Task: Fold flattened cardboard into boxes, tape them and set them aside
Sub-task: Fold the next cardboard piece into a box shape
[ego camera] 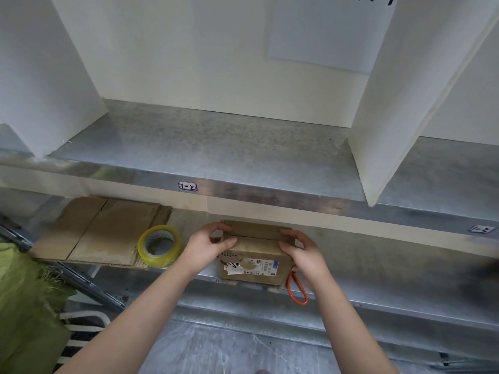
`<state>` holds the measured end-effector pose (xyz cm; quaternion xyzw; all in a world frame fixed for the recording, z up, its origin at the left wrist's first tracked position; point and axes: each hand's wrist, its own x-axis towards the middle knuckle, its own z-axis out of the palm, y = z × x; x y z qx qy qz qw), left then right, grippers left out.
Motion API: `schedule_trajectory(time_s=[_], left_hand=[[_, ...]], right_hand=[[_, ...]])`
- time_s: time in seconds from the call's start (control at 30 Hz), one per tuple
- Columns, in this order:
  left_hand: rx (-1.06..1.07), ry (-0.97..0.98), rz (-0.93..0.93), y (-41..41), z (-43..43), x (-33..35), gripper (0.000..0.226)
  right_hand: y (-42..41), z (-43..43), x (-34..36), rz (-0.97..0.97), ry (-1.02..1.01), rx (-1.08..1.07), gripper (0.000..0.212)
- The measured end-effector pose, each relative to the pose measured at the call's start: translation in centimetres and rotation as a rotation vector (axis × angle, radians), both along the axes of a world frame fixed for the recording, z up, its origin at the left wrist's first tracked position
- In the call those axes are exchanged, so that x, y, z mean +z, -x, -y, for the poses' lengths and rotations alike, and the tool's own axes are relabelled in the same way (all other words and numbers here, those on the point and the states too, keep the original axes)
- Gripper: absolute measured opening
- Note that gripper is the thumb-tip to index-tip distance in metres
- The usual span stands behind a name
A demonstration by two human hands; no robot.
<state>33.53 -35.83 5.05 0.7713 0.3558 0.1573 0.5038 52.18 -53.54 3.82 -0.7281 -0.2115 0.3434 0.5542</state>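
A small cardboard box (255, 252), just right of the tape roll (159, 245), is gripped at both ends: the left hand (209, 245) is curled round the end nearer the roll, the right hand (303, 252) round the farther end, apparently so that the top flaps are held shut for taping. More flattened cardboard (102, 230) is stacked just left of the roll, within reach.

Galvanised metal shelving (216, 147): two tiers running across, white divider panels (391, 117) standing on the upper tier. White back wall (189, 49) is carrying a paper sheet (324, 36). Grey marbled floor (229, 352) is lying beneath.
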Motion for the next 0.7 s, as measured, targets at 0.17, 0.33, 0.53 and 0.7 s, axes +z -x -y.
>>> schedule_trajectory(time_s=[0.17, 0.33, 0.53, 0.7], left_hand=[[-0.067, 0.038, -0.046, 0.7, -0.7, 0.2, 0.037], [-0.014, -0.028, -0.073, -1.1, -0.8, 0.0, 0.033], [0.021, -0.071, -0.034, -1.4, 0.5, -2.0, 0.033], [-0.012, -0.070, 0.036, -1.7, -1.6, -2.7, 0.037]], right_hand=[[0.3, 0.5, 0.6, -0.062, -0.005, 0.047, 0.032], [-0.1, -1.4, 0.2, 0.111, 0.048, 0.038, 0.028], [0.0, -1.2, -2.0, 0.128, -0.007, -0.018, 0.028], [-0.1, -0.8, -2.3, 0.042, 0.002, 0.064, 0.036]])
